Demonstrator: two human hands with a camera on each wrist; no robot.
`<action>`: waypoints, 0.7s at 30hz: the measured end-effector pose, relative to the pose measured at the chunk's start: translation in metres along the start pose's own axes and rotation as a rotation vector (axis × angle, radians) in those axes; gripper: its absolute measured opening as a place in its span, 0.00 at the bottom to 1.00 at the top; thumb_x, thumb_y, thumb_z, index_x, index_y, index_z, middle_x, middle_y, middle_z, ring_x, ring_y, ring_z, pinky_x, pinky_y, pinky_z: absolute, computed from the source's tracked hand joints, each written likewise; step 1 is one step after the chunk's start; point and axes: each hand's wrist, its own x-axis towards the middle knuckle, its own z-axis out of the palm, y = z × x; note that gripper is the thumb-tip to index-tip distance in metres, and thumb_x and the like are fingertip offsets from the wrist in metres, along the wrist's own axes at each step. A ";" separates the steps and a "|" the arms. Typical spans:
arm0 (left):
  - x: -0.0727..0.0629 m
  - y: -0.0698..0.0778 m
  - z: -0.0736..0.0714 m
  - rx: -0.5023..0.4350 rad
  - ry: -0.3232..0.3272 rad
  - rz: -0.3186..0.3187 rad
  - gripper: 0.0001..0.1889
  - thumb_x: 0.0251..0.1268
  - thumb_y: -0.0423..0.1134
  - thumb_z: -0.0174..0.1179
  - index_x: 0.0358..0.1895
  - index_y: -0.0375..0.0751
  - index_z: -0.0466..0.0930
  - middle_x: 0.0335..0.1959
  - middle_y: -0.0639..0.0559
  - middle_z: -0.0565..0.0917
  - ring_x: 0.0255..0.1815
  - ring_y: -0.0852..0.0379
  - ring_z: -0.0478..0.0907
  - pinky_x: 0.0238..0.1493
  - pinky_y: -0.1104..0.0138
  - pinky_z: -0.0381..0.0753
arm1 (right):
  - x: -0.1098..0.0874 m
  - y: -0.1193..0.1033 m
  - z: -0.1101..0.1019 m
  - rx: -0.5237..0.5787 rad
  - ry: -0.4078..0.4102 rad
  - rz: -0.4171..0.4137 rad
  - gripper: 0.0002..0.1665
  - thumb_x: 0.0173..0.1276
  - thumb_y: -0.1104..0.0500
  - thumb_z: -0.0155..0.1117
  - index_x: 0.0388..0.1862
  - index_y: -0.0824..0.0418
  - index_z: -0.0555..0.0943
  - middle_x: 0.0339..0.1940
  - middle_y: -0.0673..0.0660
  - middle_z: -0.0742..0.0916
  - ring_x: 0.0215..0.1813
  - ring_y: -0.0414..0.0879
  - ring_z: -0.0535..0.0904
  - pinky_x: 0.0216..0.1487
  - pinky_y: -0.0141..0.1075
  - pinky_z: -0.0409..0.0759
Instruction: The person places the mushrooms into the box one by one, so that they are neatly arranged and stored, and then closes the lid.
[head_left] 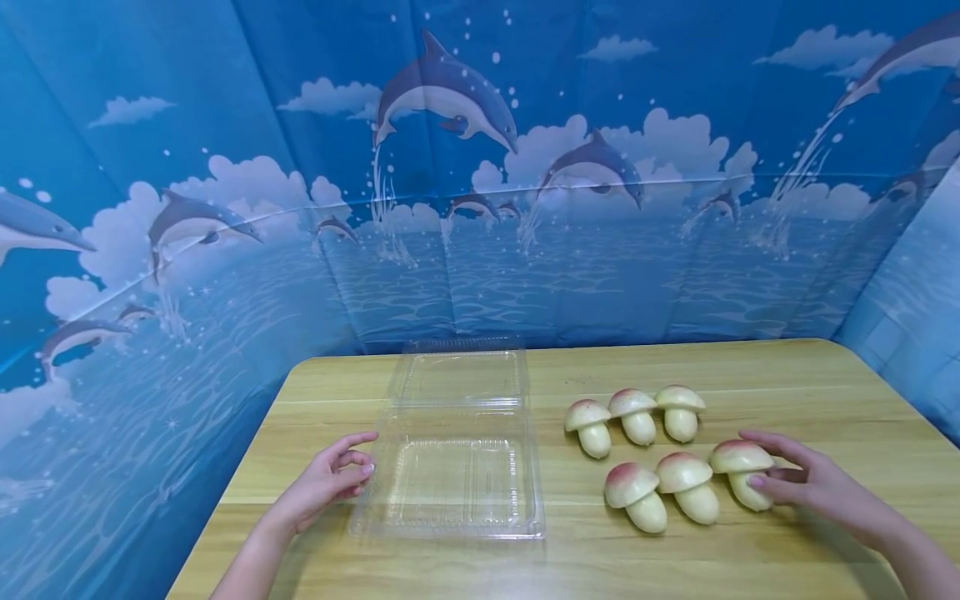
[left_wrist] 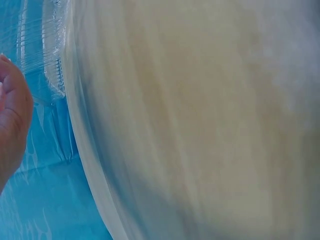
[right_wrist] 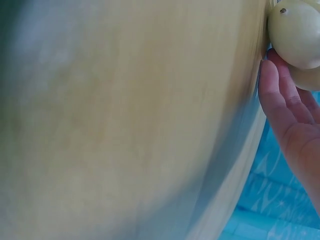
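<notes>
My left hand (head_left: 326, 482) is at the left edge of a clear plastic clamshell box (head_left: 450, 531), its fingers loosely bent; whether they touch the box is unclear. The box lies with its lid (head_left: 461, 379) folded back, away from me. My right hand (head_left: 817, 483) reaches round the right side of a pale mushroom-shaped piece (head_left: 738, 458) with a pinkish cap, thumb by the stem and index finger beside the cap. In the right wrist view, the fingers (right_wrist: 287, 95) look fairly straight beside the rounded stem (right_wrist: 297, 37). The left wrist view shows only part of the left hand (left_wrist: 12, 117).
Several similar mushroom-shaped pieces stand close by, in a back row (head_left: 637, 417) and a front row (head_left: 686, 487). All are on a wood-grain table (head_left: 570, 567) with rounded far corners. Behind it hangs a blue dolphin-print cloth (head_left: 480, 275).
</notes>
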 end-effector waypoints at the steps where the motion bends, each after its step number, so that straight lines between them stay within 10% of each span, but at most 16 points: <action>1: 0.000 0.000 0.000 -0.001 0.000 0.000 0.32 0.65 0.34 0.56 0.70 0.33 0.52 0.39 0.50 0.74 0.29 0.63 0.71 0.32 0.73 0.74 | 0.000 0.000 0.000 0.009 -0.003 -0.001 0.32 0.69 0.66 0.54 0.70 0.60 0.58 0.54 0.25 0.70 0.47 0.31 0.77 0.35 0.37 0.79; 21: 0.000 0.002 0.000 -0.011 -0.013 0.003 0.33 0.66 0.32 0.55 0.70 0.31 0.51 0.37 0.51 0.74 0.27 0.64 0.71 0.31 0.74 0.73 | 0.002 0.003 -0.010 0.157 -0.108 0.072 0.30 0.72 0.65 0.49 0.69 0.43 0.60 0.53 0.25 0.72 0.49 0.29 0.76 0.39 0.39 0.80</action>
